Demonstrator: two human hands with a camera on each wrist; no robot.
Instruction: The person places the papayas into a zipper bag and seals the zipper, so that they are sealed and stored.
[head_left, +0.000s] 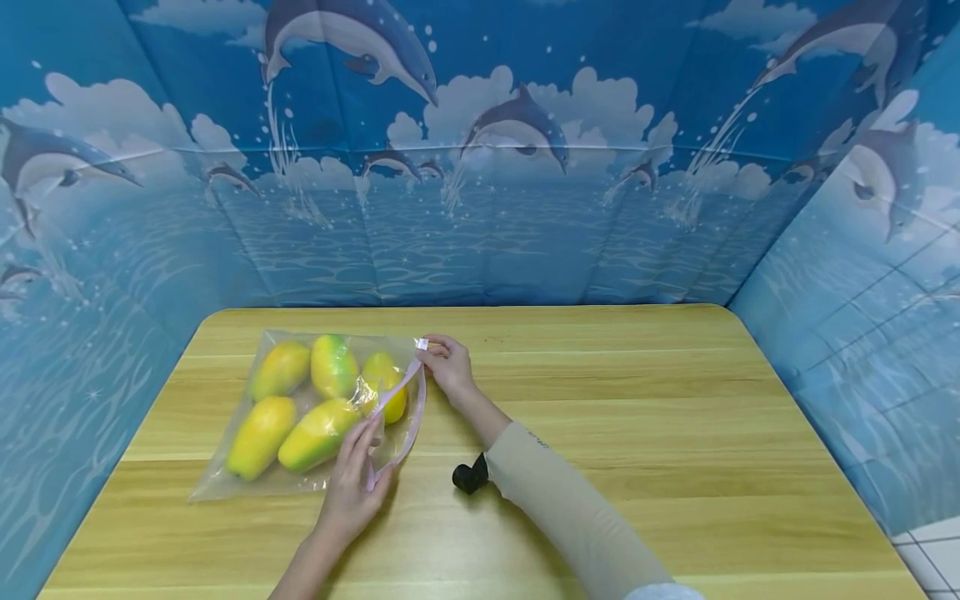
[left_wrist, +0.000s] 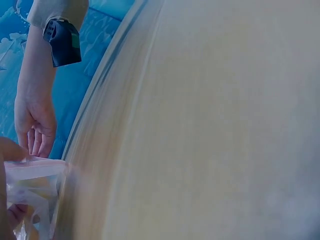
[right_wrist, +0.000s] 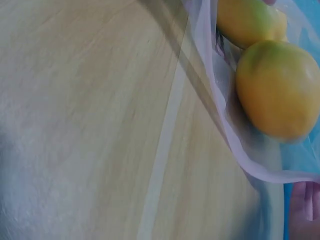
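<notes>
A clear zip bag (head_left: 300, 492) with a pink-edged mouth lies on the table, holding several yellow-green mangoes (head_left: 261, 437). Its mouth faces right and gapes between the two hands. My left hand (head_left: 352, 483) pinches the near part of the mouth, with fingers over the plastic and thumb at the pink strip. At the far corner, beside a small white slider (head_left: 422, 343), my right hand (head_left: 450, 367) grips the edge. In the right wrist view, a mango (right_wrist: 277, 90) shows just inside the parted mouth. Left-hand fingers are partly cut off in the left wrist view.
The wooden table (head_left: 637, 433) extends to the right of the bag. A black wrist camera (head_left: 470, 475) sits at the right sleeve's cuff. Behind and beside the table hangs a blue dolphin-print cloth (head_left: 510, 242).
</notes>
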